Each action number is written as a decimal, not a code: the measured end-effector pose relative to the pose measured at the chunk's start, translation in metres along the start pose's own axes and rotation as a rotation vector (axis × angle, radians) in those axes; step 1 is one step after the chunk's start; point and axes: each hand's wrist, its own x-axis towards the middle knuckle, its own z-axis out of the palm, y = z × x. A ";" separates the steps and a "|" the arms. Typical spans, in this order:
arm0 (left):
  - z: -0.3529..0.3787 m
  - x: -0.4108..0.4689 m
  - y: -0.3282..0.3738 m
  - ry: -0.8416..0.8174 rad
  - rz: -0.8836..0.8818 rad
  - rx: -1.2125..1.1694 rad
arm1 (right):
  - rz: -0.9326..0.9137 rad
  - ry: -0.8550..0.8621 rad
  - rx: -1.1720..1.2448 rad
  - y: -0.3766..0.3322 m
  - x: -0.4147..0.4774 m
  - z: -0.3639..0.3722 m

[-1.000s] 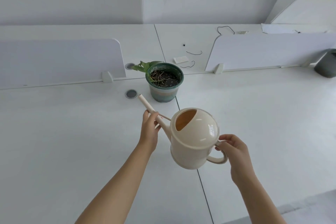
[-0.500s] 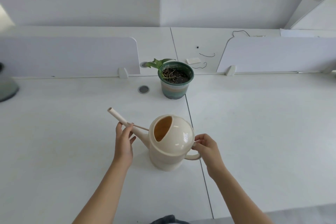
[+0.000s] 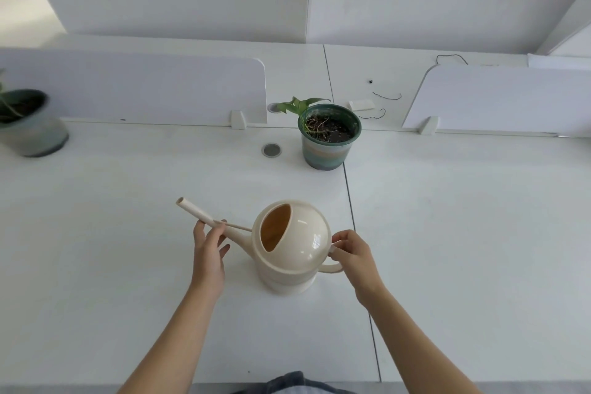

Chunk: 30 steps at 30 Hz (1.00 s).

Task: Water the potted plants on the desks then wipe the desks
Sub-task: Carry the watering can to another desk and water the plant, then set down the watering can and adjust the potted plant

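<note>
A cream watering can (image 3: pixel 295 249) stands on the white desk (image 3: pixel 128 233) in front of me, its spout pointing up and left. My left hand (image 3: pixel 208 253) rests on the spout, thumb and fingers loosely around it. My right hand (image 3: pixel 353 253) pinches the top of the can's handle. A small green plant in a green striped pot (image 3: pixel 327 137) stands farther back at the seam between two desks. A second potted plant (image 3: pixel 27 125) sits at the far left edge, blurred.
Low white divider panels (image 3: pixel 144 89) (image 3: pixel 499 99) run along the back of the desks. A round grey cable grommet (image 3: pixel 271 150) lies left of the green pot. Thin black cords (image 3: pixel 387 96) and a small white block (image 3: pixel 361 104) lie behind it.
The watering can came down from tilted in the air near the pot and now stands on the desk. Both hands stayed on it. My view shifted left, revealing the second pot.
</note>
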 end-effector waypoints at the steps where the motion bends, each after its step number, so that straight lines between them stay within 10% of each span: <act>1: -0.002 -0.001 -0.001 0.005 -0.006 0.001 | -0.003 -0.005 -0.002 0.000 0.000 0.001; 17: -0.004 -0.032 0.027 0.106 0.099 0.310 | -0.097 0.024 -0.010 -0.007 0.022 -0.021; 30: 0.116 0.025 0.067 -0.177 0.213 0.489 | -0.195 0.228 0.035 -0.063 0.105 -0.051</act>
